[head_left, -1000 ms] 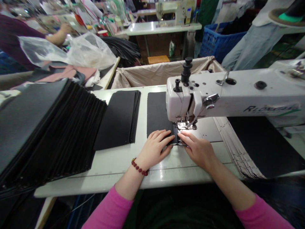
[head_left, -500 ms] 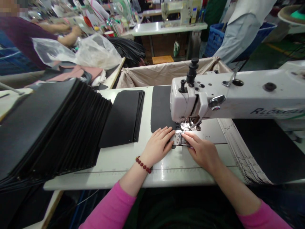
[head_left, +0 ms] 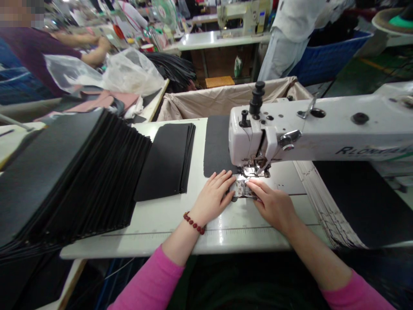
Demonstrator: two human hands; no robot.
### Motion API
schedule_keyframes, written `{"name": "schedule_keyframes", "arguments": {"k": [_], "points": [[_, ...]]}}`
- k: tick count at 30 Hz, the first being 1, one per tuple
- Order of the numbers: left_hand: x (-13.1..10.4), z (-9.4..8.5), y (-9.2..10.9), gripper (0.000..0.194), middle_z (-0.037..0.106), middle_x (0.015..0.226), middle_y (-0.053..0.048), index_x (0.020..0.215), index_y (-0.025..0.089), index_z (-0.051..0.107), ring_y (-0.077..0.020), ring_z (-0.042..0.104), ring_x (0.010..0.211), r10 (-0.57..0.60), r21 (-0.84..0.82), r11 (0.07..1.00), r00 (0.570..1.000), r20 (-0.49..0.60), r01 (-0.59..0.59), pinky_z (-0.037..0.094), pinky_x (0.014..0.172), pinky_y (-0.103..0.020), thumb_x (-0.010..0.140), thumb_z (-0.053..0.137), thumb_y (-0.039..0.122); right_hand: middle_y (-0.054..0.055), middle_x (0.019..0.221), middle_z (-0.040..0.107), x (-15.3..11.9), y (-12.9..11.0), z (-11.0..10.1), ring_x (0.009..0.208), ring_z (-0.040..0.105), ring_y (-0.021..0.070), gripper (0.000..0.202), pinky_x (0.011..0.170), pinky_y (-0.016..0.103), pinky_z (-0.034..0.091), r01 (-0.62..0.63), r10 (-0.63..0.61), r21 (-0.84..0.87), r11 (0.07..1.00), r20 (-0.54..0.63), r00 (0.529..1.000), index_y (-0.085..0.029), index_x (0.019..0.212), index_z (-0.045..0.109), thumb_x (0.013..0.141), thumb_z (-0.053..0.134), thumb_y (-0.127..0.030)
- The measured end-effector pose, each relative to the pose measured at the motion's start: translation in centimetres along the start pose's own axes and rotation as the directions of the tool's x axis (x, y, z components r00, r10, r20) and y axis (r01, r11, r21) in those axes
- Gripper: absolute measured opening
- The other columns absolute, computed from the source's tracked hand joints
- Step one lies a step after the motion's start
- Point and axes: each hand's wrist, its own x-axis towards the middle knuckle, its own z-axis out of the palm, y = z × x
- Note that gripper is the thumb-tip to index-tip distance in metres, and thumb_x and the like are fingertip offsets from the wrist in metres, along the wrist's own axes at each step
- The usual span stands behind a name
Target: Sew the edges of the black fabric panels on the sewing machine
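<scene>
A black panel (head_left: 219, 144) lies flat on the pale table (head_left: 155, 224), partly hidden under the head of the white sewing machine (head_left: 322, 133). My left hand (head_left: 214, 191) rests with fingers stretched out at the panel's lower edge, left of the metal plate (head_left: 242, 187) below the needle. Its fingers are not wrapped round anything. On the plate's right side, my right hand (head_left: 274, 204) lies with its fingertips near the lit presser foot (head_left: 253, 171). Those fingers are close together and partly curled; whatever lies under the tips is too small to make out.
Left of my hands stand a small stack of black panels (head_left: 166, 159) and a large one (head_left: 64, 172). Another stack (head_left: 361, 198) lies at the right. Behind the table is a cloth-lined bin (head_left: 200, 103). People stand at the back left and back right.
The black panel has slid slightly away, up the view. My hands have hardly moved. The person at the back right has shifted left beside the blue basket.
</scene>
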Motion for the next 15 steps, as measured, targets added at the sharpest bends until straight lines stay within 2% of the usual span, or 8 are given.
{"name": "schedule_keyframes", "arguments": {"k": [11,15], "points": [[-0.09,-0.16,0.19,0.043,0.041,0.151,-0.005,0.14,0.024,0.042,-0.0219,0.027,0.144,-0.001,-0.02,1.0,1.0,-0.031,0.0,0.02,0.12,-0.048,0.098,0.045,0.031,0.002,0.143,0.051,-0.06,-0.07,-0.07,0.102,0.065,0.0222,0.051,0.079,0.034,0.053,-0.006,0.007,0.028,1.0,-0.008,1.0,-0.026,0.139,0.046,0.089,0.052,-0.019],[-0.05,0.11,0.11,0.048,0.036,0.154,-0.008,0.143,0.021,0.037,-0.0234,0.024,0.145,-0.003,-0.019,1.0,0.999,-0.047,0.002,0.022,0.119,-0.049,0.097,0.045,0.032,0.004,0.142,0.051,-0.06,-0.18,-0.24,0.102,0.065,0.0224,0.05,0.079,0.033,0.053,-0.014,0.015,0.035,0.999,-0.01,1.0,-0.026,0.138,0.047,0.089,0.05,-0.019]]}}
